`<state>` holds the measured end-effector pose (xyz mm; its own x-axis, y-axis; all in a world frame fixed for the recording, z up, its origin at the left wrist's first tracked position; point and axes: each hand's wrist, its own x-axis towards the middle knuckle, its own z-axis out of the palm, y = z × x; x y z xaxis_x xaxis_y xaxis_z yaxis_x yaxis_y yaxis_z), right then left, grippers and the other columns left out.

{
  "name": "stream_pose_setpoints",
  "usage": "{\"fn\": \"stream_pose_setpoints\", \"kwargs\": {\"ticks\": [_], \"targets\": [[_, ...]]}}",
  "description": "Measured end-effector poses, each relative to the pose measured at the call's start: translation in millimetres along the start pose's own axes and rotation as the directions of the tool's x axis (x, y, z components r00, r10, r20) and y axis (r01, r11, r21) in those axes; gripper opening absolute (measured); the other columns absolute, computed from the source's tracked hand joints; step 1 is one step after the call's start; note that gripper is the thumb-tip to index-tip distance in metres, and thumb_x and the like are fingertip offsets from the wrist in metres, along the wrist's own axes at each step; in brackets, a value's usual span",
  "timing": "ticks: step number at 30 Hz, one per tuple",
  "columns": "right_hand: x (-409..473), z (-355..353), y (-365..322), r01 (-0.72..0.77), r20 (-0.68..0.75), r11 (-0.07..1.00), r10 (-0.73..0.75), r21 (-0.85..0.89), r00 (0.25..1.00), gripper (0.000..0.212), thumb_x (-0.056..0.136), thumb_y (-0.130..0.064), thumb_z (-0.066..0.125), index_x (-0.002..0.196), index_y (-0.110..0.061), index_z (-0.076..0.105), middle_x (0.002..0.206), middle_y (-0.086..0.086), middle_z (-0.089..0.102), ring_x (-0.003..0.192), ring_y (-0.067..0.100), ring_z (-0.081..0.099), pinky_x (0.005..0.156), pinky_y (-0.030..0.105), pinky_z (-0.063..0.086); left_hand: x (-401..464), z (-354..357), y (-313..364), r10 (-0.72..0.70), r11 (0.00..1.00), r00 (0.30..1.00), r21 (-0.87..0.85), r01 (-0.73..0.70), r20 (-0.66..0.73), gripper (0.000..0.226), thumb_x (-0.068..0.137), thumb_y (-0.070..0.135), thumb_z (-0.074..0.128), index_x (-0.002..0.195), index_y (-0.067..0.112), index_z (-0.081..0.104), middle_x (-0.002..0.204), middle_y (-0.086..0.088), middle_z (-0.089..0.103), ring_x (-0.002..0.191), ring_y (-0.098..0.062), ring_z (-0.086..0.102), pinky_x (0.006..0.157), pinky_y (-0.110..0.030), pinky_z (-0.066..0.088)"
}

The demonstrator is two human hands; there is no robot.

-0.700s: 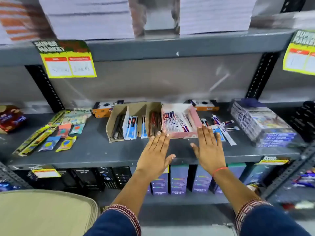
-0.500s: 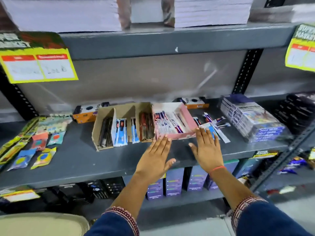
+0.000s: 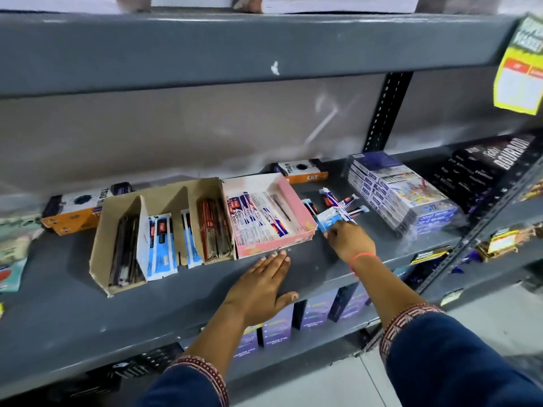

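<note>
A pink open box (image 3: 296, 208) of white, blue and red sachet packs sits on the grey shelf (image 3: 73, 304). Just right of it lie loose packs (image 3: 340, 201) of the same kind. My right hand (image 3: 349, 240) pinches a few of these packs (image 3: 330, 220) at the box's right front corner. My left hand (image 3: 261, 284) lies flat on the shelf, fingers straight, fingertips just short of the pink box's front wall.
A brown cardboard divider box (image 3: 152, 230) with pens and blister packs adjoins the pink box on the left. Orange-and-white boxes (image 3: 73, 210) lie behind. Wrapped stacks of boxes (image 3: 402, 198) stand at right, dark biscuit packs (image 3: 484, 168) beyond. Purple cartons (image 3: 279, 327) fill the lower shelf.
My right hand moved from flat on the shelf to the loose packs and curled onto them. My left hand stayed flat. The view has swung to the left and closer.
</note>
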<state>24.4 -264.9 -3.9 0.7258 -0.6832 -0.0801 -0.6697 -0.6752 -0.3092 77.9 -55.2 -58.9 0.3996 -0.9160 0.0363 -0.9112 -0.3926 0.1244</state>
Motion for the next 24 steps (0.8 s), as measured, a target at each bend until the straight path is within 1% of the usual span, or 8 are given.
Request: {"fn": "stream_pose_setpoints", "kwargs": {"ticks": [6, 8, 9, 12, 14, 17, 19, 24], "targets": [[20.6, 1.2, -6.1, -0.066, 0.146, 0.984, 0.042, 0.163, 0.988, 0.028, 0.087, -0.013, 0.053, 0.11, -0.001, 0.061, 0.118, 0.021, 0.064, 0.11, 0.035, 0.059, 0.088, 0.036, 0.048, -1.5, 0.8, -1.5, -0.011, 1.0, 0.999, -0.012, 0.01, -0.041, 0.076, 0.089, 0.063, 0.019, 0.145, 0.016, -0.001, 0.155, -0.001, -0.004, 0.139, -0.012, -0.007, 0.107, -0.022, -0.015], [25.5, -2.7, -7.0, -0.095, 0.209, 0.969, 0.046, 0.228, 0.977, 0.011, 0.084, -0.011, 0.06, 0.087, -0.001, 0.064, 0.099, 0.019, 0.066, 0.102, 0.033, 0.061, 0.076, 0.032, 0.046, -1.7, 1.4, -1.7, -0.017, 1.0, 0.999, -0.016, 0.016, -0.031, 0.077, 0.087, 0.066, 0.016, 0.145, 0.017, -0.002, 0.155, 0.001, -0.004, 0.139, -0.01, -0.008, 0.108, -0.022, -0.014], [27.1, -4.7, -6.5, -0.123, 0.238, 0.948, 0.052, 0.295, 0.97, 0.017, 0.082, -0.01, 0.063, 0.066, -0.006, 0.057, 0.078, 0.017, 0.061, 0.085, 0.032, 0.061, 0.062, 0.029, 0.043, -2.0, 1.7, -2.0, -0.027, 0.999, 0.999, -0.021, 0.026, -0.024, 0.077, 0.087, 0.066, 0.017, 0.145, 0.018, -0.002, 0.154, 0.001, -0.005, 0.139, -0.01, -0.009, 0.109, -0.023, -0.013], [25.7, -9.2, 2.6, -0.286, 0.365, 0.769, 0.074, 0.572, 0.928, 0.041, 0.078, -0.004, 0.066, 0.049, -0.013, 0.038, 0.047, 0.005, 0.032, 0.036, 0.018, 0.03, 0.04, 0.019, 0.022, -1.4, 1.4, -1.6, -0.05, 0.999, 0.999, -0.018, 0.05, 0.0, 0.077, 0.087, 0.067, 0.017, 0.144, 0.019, -0.003, 0.155, 0.001, -0.005, 0.139, -0.011, -0.008, 0.11, -0.025, -0.01], [19.9, -10.4, 9.4, -0.404, 0.455, 0.635, 0.093, 0.658, 0.886, 0.032, 0.077, -0.004, 0.067, 0.054, -0.014, 0.046, 0.045, 0.002, 0.033, 0.037, 0.012, 0.024, 0.042, 0.018, 0.017, -1.2, 1.3, -0.9, -0.052, 0.998, 0.999, 0.019, 0.052, 0.002, 0.08, 0.084, 0.069, 0.01, 0.144, 0.018, -0.004, 0.155, 0.0, -0.006, 0.139, -0.012, -0.007, 0.11, -0.025, -0.011], [4.2, -11.2, 13.8, -0.479, 0.519, 0.478, 0.056, 0.737, 0.853, 0.024, 0.079, -0.004, 0.066, 0.062, -0.018, 0.055, 0.032, -0.009, 0.041, 0.03, 0.003, 0.034, 0.036, 0.012, 0.021, -2.5, 1.0, 0.9, -0.061, 0.997, 0.998, 0.04, 0.061, -0.013, 0.086, 0.077, 0.072, -0.002, 0.144, 0.017, -0.005, 0.154, -0.001, -0.006, 0.139, -0.012, -0.007, 0.109, -0.025, -0.012], [-5.6, -9.4, 17.5, -0.452, 0.479, 0.371, 0.022, 0.811, 0.878, 0.024, 0.079, -0.001, 0.065, 0.064, -0.018, 0.058, 0.034, -0.011, 0.049, 0.026, -0.001, 0.036, 0.033, 0.008, 0.024, -3.4, 0.9, 1.7, -0.078, 0.996, 0.997, 0.039, 0.079, -0.021, 0.089, 0.075, 0.072, -0.005, 0.144, 0.017, -0.006, 0.154, -0.001, -0.007, 0.139, -0.011, -0.008, 0.108, -0.024, -0.014], [-27.5, -15.8, 22.9, -0.317, 0.318, 0.17, 0.021, 0.933, 0.948, 0.026, 0.078, 0.0, 0.065, 0.064, -0.021, 0.058, 0.043, -0.01, 0.062, 0.042, 0.003, 0.044, 0.04, 0.014, 0.029, -3.4, 0.5, 4.1, -0.099, 0.994, 0.995, 0.047, 0.1, -0.027, 0.09, 0.073, 0.072, -0.005, 0.144, 0.017, -0.006, 0.153, 0.001, -0.009, 0.138, -0.011, -0.01, 0.1, -0.02, -0.022]]}}
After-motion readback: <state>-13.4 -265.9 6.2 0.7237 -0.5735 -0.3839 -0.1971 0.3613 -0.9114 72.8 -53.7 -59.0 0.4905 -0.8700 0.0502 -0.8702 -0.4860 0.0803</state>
